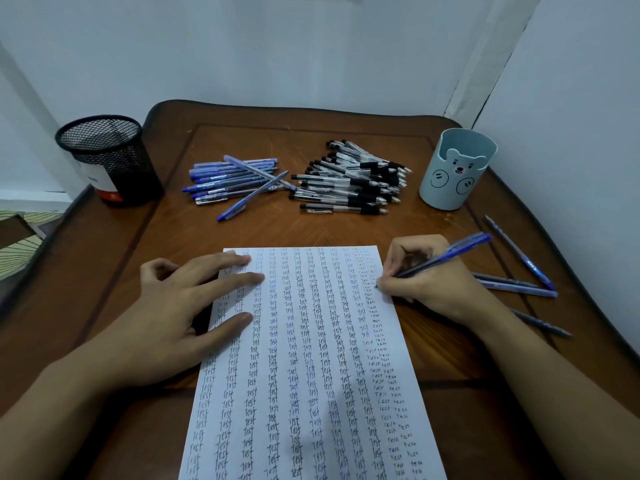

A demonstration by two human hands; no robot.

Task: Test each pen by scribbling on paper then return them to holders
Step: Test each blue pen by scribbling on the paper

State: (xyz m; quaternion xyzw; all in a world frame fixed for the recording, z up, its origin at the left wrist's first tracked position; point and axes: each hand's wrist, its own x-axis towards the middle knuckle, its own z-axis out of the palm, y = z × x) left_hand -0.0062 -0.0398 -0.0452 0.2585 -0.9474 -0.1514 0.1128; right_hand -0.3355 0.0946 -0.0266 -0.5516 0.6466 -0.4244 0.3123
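Observation:
A white sheet of paper covered in columns of the word "test" lies in front of me on the wooden table. My left hand rests flat on the sheet's left edge with straight, spread fingers. My right hand grips a blue pen, its tip touching the paper near the right edge. A pile of blue pens and a pile of clear black-grip pens lie at the back. A black mesh holder stands back left, a light blue bear holder back right.
Several loose blue pens lie on the table to the right of my right hand. White walls close in behind and on the right. The table's left edge drops off beside the mesh holder.

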